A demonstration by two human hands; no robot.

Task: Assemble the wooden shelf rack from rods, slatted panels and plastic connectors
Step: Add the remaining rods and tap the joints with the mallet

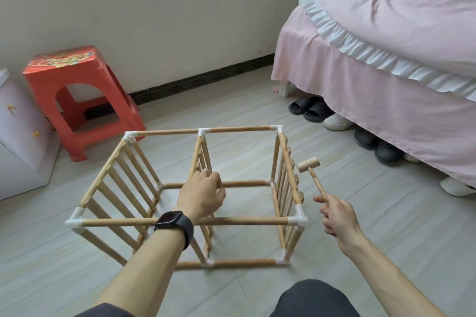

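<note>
Wooden rack [231, 220] lies on its side on the floor [360, 234], all three slatted panels [121, 177] joined by rods [170, 132] and white connectors [297, 220]; your left hand [203, 195] grips the middle panel [199, 152], your right hand [337, 216] holds a small mallet [316, 180], so probably only tapping joints home remains.

Open top of the wooden rod rack frame with white plastic connectors [239, 129]: two bays are standing free from above, with the middle slatted wooden panel [199, 154] dividing them. Your left hand [203, 195] is gripping that panel's top, forearm crossing over the near top rod [123, 222]. The left slatted end panel [103, 174] and right slatted end panel [290, 168] are closing both sides; their gaps are looking narrow. Your right hand [337, 213] is holding the small wooden mallet [313, 175] just outside the right end. Grey tiled floor [231, 100] is lying open behind the frame. The red plastic stool [77, 72] is crowding the far left, the pink-skirted bed [373, 110] the right.
</note>
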